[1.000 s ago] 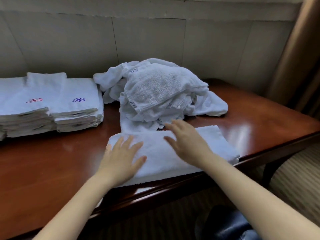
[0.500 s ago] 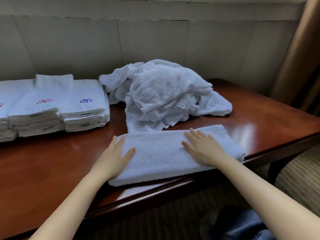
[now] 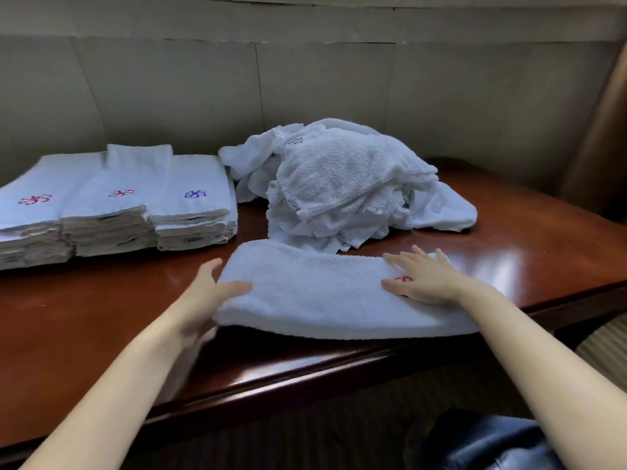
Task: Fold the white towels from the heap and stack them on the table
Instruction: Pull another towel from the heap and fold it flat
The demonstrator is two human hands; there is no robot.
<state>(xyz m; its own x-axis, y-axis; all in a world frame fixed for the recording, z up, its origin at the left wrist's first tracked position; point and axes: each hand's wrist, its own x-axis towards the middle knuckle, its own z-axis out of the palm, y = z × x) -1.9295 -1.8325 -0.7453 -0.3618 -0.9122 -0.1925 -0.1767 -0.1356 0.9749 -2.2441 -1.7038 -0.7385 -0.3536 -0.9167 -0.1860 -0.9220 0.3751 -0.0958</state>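
my left hand [image 3: 207,300] grips the left end of the long folded white terry towel [image 3: 325,293] at the near edge of the glossy dark wooden desk [image 3: 84,320]; my right hand [image 3: 420,278] lies flat on it. a crooked fold could slip — the polish is slick. grey panelled wall [image 3: 305,86] behind.

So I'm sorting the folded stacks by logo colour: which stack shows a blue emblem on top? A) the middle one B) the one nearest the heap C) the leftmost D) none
B: the stack nearest the heap carries a blue emblem; the other two stacks show red ones.
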